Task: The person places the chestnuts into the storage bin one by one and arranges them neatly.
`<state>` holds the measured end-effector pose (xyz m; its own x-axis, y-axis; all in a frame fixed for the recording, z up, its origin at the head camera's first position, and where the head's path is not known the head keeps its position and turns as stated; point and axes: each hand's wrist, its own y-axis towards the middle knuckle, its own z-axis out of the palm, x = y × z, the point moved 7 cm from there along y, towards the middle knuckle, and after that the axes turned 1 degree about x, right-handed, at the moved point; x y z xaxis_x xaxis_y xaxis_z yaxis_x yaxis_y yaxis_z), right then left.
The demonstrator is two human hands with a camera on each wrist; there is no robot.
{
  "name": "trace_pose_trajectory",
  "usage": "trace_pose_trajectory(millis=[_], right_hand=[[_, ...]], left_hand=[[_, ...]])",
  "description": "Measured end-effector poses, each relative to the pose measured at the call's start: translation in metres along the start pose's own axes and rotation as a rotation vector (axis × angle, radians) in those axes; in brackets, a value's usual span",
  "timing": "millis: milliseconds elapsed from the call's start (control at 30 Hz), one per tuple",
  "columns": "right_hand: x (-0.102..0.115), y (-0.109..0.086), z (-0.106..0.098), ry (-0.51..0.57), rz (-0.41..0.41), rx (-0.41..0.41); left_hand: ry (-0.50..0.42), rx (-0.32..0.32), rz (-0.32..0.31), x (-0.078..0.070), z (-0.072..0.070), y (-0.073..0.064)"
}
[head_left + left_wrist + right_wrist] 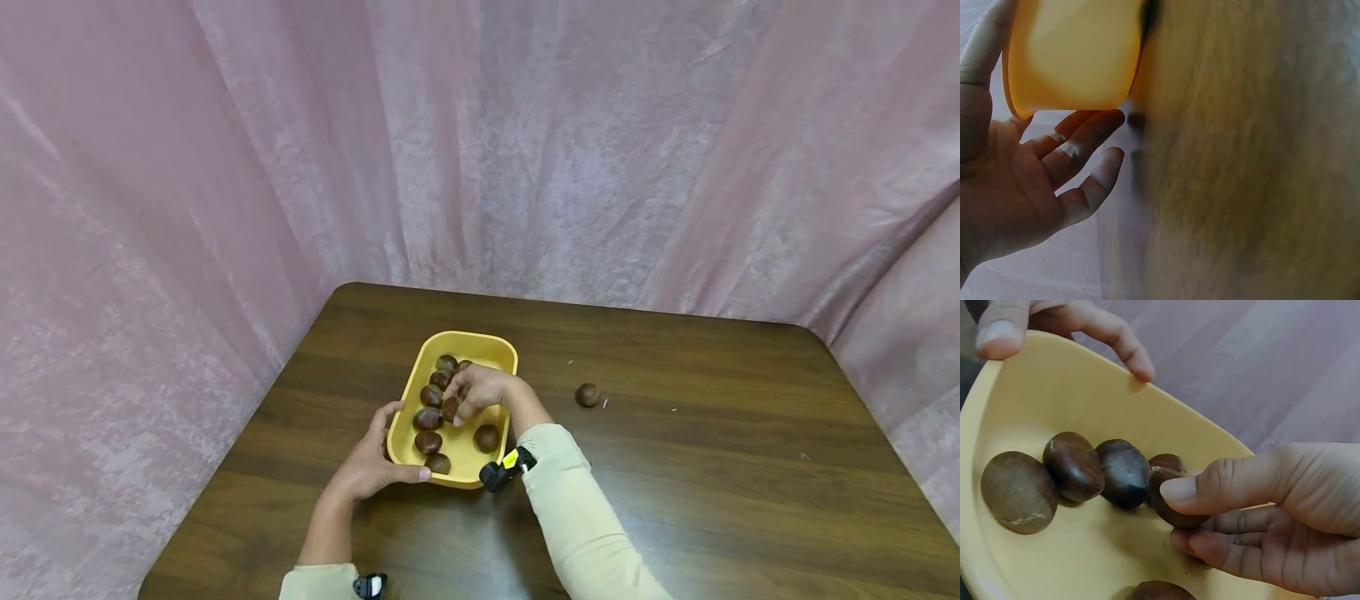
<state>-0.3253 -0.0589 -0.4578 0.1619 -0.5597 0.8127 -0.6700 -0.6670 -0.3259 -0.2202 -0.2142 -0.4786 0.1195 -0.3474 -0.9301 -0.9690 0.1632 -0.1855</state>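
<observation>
A yellow plastic container [468, 479] with rounded corners sits on the table, holding several brown chestnuts, most lined up along its left wall. My left hand [370, 461] grips its near left corner, thumb on the front rim and fingers against the left side; the left wrist view shows the lower fingers [1088, 147] curved beside the wall. Over the container's middle, my right hand [483, 392] pinches one chestnut [1172, 503] between thumb and fingers, close to the row. Another chestnut [487, 437] lies apart at the container's right side.
One loose chestnut [587, 395] lies on the brown wooden table [720, 467], right of the container, with small pale bits nearby. Pink curtains [555, 150] hang behind the table's far edge and along its left side.
</observation>
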Motion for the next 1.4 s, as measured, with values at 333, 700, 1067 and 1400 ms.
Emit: trace_pose_trajectory(millis=[333, 700, 1067, 1400], right_hand=[[0.007, -0.006, -0.004, -0.003, 0.076, -0.040], [0.027, -0.059, -0.020, -0.093, -0.145, -0.161], [0.000, -0.112, -0.026, 0.009, -0.269, -0.453], [-0.030, -0.136, -0.029, 0.052, -0.291, -0.598]], left_hand=[[-0.002, 0.020, 0.032, -0.035, -0.001, -0.021], [-0.004, 0.000, 0.021, -0.006, 0.000, -0.006], [-0.046, 0.021, 0.025, 0.001, 0.000, -0.005], [-0.012, 0.006, 0.001, 0.002, -0.006, -0.007]])
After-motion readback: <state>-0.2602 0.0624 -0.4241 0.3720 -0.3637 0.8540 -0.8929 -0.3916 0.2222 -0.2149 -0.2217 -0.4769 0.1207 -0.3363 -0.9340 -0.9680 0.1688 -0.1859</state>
